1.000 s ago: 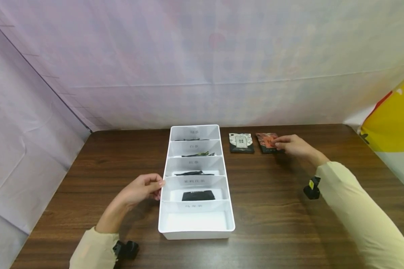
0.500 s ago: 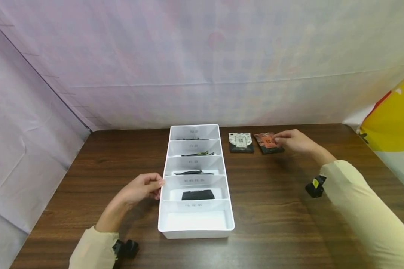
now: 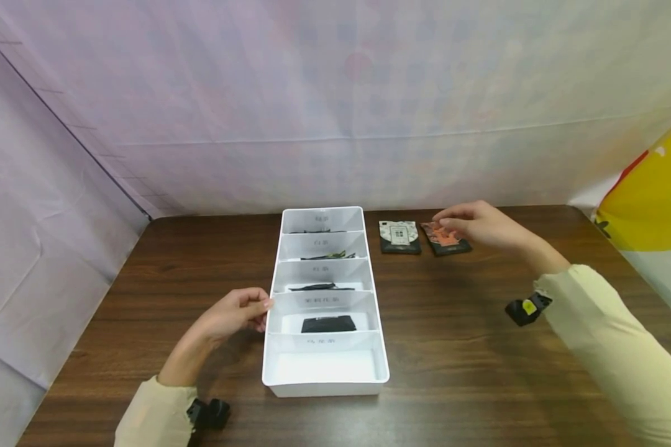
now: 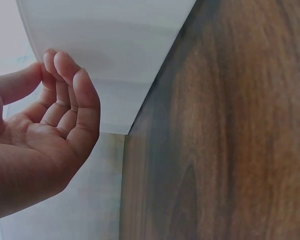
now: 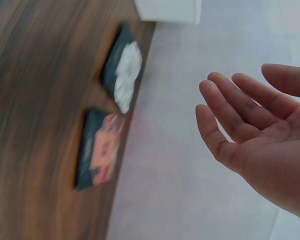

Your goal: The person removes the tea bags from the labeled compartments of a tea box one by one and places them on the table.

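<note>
A white divided box (image 3: 325, 390) stands lengthwise on the table, with printed labels on its compartment walls. My left hand (image 3: 239, 313) holds its left side, thumb at the rim and fingers curled against the outer wall (image 4: 115, 45). At the back, right of the box, lie two flat tea sachets: a white-and-black one (image 3: 400, 239) and an orange-and-black one (image 3: 450, 245). Above the orange sachet hovers my right hand (image 3: 483, 226), fingers loosely bent. In the right wrist view that hand is raised off both sachets with nothing in it.
Dark sachets lie in the four rear compartments, one a flat black packet (image 3: 328, 324); the front compartment shows its white floor. Behind the brown wooden table (image 3: 453, 360) hangs a pale curtain (image 3: 229, 124), with yellow cloth (image 3: 654, 205) at the right.
My right hand has lifted off the orange sachet and its fingers have loosened. The sachet turned slightly and stayed on the table. My left hand stays at the box.
</note>
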A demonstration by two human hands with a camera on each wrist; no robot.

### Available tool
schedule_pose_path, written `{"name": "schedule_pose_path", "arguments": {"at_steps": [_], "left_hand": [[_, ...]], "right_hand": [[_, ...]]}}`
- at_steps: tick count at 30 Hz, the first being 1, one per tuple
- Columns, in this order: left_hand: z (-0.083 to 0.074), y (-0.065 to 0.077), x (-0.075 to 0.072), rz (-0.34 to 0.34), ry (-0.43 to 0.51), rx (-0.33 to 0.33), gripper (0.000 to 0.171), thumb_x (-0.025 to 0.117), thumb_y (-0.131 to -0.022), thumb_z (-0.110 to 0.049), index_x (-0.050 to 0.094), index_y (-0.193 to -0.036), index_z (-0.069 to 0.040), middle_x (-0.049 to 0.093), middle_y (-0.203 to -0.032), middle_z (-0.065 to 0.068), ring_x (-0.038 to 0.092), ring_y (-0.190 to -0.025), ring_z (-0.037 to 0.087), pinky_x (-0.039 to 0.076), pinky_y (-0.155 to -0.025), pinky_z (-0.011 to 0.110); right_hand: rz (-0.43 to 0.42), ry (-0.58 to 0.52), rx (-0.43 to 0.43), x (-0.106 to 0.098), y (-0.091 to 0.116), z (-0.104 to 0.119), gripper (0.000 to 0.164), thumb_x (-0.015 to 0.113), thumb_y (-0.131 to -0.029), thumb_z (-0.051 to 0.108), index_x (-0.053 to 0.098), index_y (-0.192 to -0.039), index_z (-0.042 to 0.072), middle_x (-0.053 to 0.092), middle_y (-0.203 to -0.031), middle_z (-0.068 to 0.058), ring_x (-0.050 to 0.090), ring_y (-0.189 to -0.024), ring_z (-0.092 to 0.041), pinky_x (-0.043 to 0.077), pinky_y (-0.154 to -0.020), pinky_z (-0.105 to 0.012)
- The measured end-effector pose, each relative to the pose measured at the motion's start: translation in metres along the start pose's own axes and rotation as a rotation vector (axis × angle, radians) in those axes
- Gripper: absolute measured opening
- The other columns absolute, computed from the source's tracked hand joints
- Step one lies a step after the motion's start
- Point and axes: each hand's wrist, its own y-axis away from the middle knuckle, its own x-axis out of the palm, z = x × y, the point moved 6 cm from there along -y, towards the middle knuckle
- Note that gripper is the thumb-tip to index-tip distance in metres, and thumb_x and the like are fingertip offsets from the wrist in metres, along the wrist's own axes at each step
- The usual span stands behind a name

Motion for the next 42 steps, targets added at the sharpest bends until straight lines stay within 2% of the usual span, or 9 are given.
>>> {"name": "schedule_pose_path", "arguments": {"at_steps": [5, 6, 11, 16, 23, 29, 37, 42], "left_hand": [[0.0, 0.0, 0.0, 0.002, -0.004, -0.002, 0.016, 0.045, -0.094, -0.003, 0.048, -0.088, 0.012, 0.051, -0.069, 0.003, 0.051, -0.064, 0.013, 0.047, -0.061, 0.027], [0.0, 0.0, 0.0, 0.003, -0.005, -0.001, 0.016, 0.045, -0.094, -0.003, 0.048, -0.088, 0.011, 0.051, -0.069, 0.003, 0.051, -0.064, 0.013, 0.047, -0.061, 0.027], [0.0, 0.0, 0.0, 0.007, -0.007, 0.003, 0.016, 0.045, -0.094, -0.003, 0.048, -0.088, 0.012, 0.051, -0.069, 0.003, 0.051, -0.064, 0.013, 0.047, -0.061, 0.026], [0.0, 0.0, 0.0, 0.006, -0.011, 0.005, 0.016, 0.045, -0.094, -0.003, 0.048, -0.088, 0.011, 0.051, -0.069, 0.004, 0.051, -0.064, 0.013, 0.047, -0.061, 0.027], [0.0, 0.0, 0.0, 0.007, -0.013, 0.006, 0.017, 0.045, -0.094, -0.003, 0.048, -0.089, 0.012, 0.052, -0.069, 0.004, 0.051, -0.064, 0.013, 0.047, -0.061, 0.027], [0.0, 0.0, 0.0, 0.01, -0.009, 0.012, 0.016, 0.045, -0.094, -0.003, 0.048, -0.088, 0.012, 0.052, -0.069, 0.004, 0.051, -0.064, 0.013, 0.047, -0.061, 0.027], [0.0, 0.0, 0.0, 0.013, -0.005, 0.018, 0.015, 0.045, -0.094, -0.002, 0.049, -0.087, 0.01, 0.052, -0.068, 0.004, 0.051, -0.064, 0.013, 0.047, -0.061, 0.026], [0.001, 0.0, 0.0, 0.018, -0.001, 0.023, 0.014, 0.045, -0.094, -0.003, 0.049, -0.087, 0.009, 0.052, -0.069, 0.005, 0.051, -0.064, 0.013, 0.047, -0.061, 0.026]], "right_hand": [[0.023, -0.036, -0.07, 0.008, 0.003, 0.029, 0.035, 0.045, -0.097, 0.027, 0.055, -0.121, 0.003, 0.06, -0.111, -0.012, 0.059, -0.086, -0.018, 0.049, -0.072, -0.032], [0.026, -0.032, -0.095, 0.011, 0.004, 0.036, 0.033, 0.046, -0.096, 0.025, 0.057, -0.119, 0.004, 0.061, -0.11, -0.011, 0.057, -0.095, -0.019, 0.048, -0.077, -0.033], [0.047, 0.025, -0.219, 0.028, 0.009, 0.068, 0.024, 0.049, -0.095, 0.019, 0.062, -0.112, 0.008, 0.063, -0.101, -0.005, 0.056, -0.084, -0.018, 0.047, -0.07, -0.034], [0.085, 0.053, -0.343, 0.05, 0.016, 0.092, 0.021, 0.052, -0.093, 0.012, 0.064, -0.109, 0.007, 0.064, -0.105, -0.003, 0.058, -0.096, -0.015, 0.046, -0.081, -0.035], [0.17, 0.021, -0.405, 0.079, 0.022, 0.107, 0.02, 0.052, -0.092, 0.011, 0.064, -0.109, 0.008, 0.064, -0.106, -0.003, 0.058, -0.097, -0.014, 0.046, -0.082, -0.034], [0.233, -0.017, -0.501, 0.105, 0.03, 0.114, 0.02, 0.054, -0.091, 0.008, 0.063, -0.109, 0.005, 0.063, -0.108, -0.006, 0.058, -0.098, -0.016, 0.046, -0.084, -0.033], [0.308, -0.005, -0.619, 0.135, 0.04, 0.123, 0.02, 0.055, -0.089, 0.005, 0.063, -0.107, 0.0, 0.061, -0.112, -0.011, 0.055, -0.106, -0.019, 0.044, -0.089, -0.032], [0.334, 0.042, -0.615, 0.143, 0.044, 0.123, 0.018, 0.055, -0.088, 0.006, 0.064, -0.104, 0.003, 0.058, -0.116, -0.011, 0.05, -0.112, -0.023, 0.041, -0.093, -0.036]]}}
